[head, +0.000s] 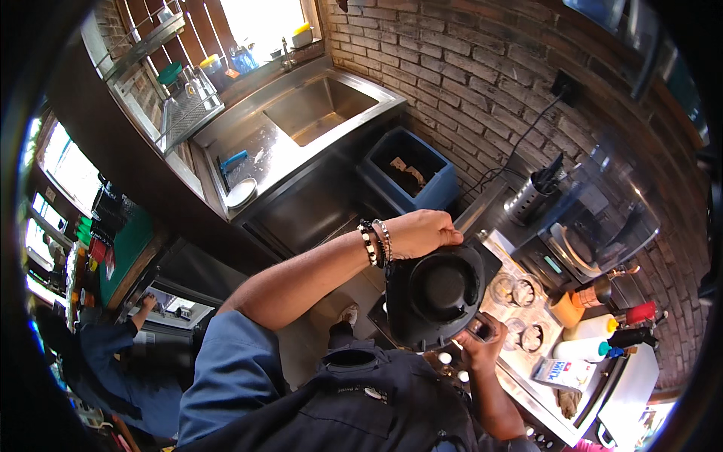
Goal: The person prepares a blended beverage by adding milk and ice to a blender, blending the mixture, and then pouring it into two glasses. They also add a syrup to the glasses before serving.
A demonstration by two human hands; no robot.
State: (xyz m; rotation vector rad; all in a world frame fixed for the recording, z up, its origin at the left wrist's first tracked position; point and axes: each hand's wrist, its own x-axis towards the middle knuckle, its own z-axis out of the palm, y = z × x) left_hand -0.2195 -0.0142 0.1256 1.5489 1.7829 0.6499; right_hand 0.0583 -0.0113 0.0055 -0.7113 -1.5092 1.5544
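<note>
A black, round-mouthed container (443,288) is tilted in front of my chest, its glossy hollow facing up. My left hand (423,231), with beaded bracelets at the wrist, is curled over its upper edge. Lower right, my right hand (483,339) closes around a dark, shiny handle-like part beside the container; where the two join is hidden. Just beyond the right hand, clear cups (525,291) with dark markings stand on a light wooden counter (497,271). Squeeze bottles (584,350) and a milk carton (565,374) lie farther right.
A steel sink (322,113) and a blue bin (412,169) stand ahead. A clear-covered blender enclosure (587,226) and a perforated utensil holder (525,200) line the brick wall. At left, another person (118,356) reaches into an open appliance (181,305).
</note>
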